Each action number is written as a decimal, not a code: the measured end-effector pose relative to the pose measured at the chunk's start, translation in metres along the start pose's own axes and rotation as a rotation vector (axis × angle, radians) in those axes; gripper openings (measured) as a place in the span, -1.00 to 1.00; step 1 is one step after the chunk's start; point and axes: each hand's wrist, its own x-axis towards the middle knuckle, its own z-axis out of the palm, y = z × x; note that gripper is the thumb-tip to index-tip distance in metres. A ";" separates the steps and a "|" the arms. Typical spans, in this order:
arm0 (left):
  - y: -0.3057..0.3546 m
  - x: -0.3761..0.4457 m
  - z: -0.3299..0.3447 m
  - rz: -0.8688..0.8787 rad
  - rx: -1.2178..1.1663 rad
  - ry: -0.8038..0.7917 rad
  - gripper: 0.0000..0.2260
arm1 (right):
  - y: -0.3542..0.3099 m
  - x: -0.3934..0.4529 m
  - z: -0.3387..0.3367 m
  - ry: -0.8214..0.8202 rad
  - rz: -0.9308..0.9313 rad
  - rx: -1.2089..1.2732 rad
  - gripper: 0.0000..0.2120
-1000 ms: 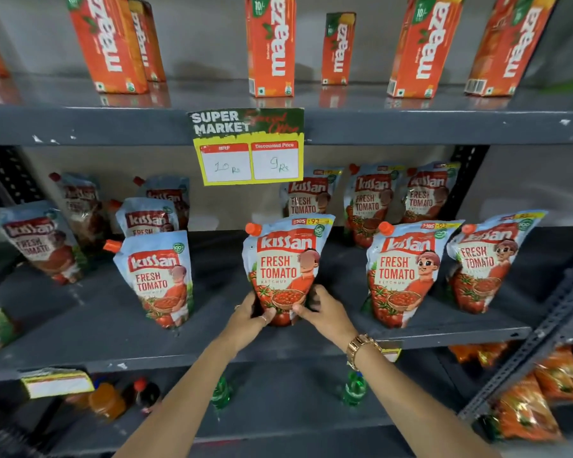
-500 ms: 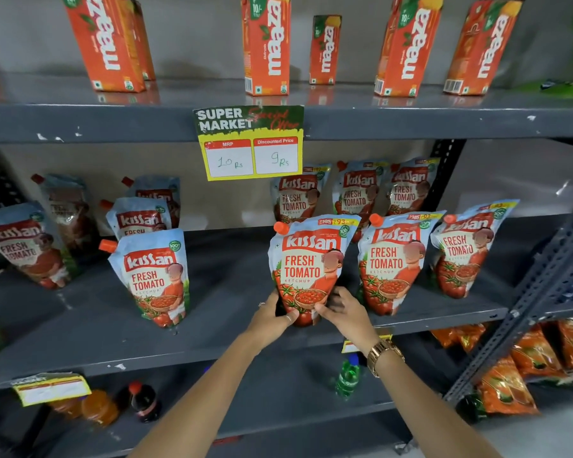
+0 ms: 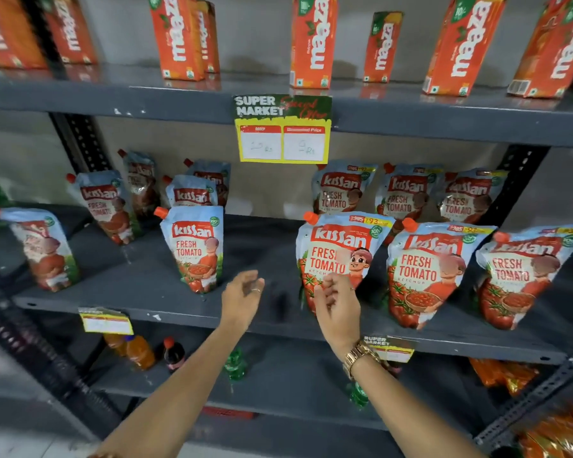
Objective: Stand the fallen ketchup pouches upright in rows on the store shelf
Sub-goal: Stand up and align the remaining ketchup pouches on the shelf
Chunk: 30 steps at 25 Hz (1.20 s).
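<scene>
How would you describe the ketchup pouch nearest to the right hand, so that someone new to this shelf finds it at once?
Start at the yellow price card hanging from the upper shelf edge. Directly below it and slightly right, the front row on the middle shelf holds three pouches side by side. It is the leftmost of these, the ketchup pouch, the only one with the right hand in front of its lower part.

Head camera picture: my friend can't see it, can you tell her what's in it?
Two bare hands, left hand and right hand, hover open before upright ketchup pouches on a grey store shelf. Orange juice cartons stand above, by a price tag.
</scene>
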 end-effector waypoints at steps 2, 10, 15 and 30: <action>-0.002 -0.003 -0.020 -0.010 -0.012 0.134 -0.75 | -0.009 -0.002 0.015 -0.030 -0.001 0.055 -0.84; -0.017 0.018 -0.093 -0.045 -0.009 0.336 -0.80 | -0.034 0.001 0.077 -0.204 0.121 0.181 -0.83; -0.027 0.046 -0.126 -0.093 -0.014 0.254 -0.68 | -0.052 0.001 0.131 -0.444 0.313 0.157 -0.58; -0.060 0.104 -0.166 0.062 0.089 -0.162 -0.74 | -0.087 0.000 0.209 -0.416 0.445 0.158 -0.67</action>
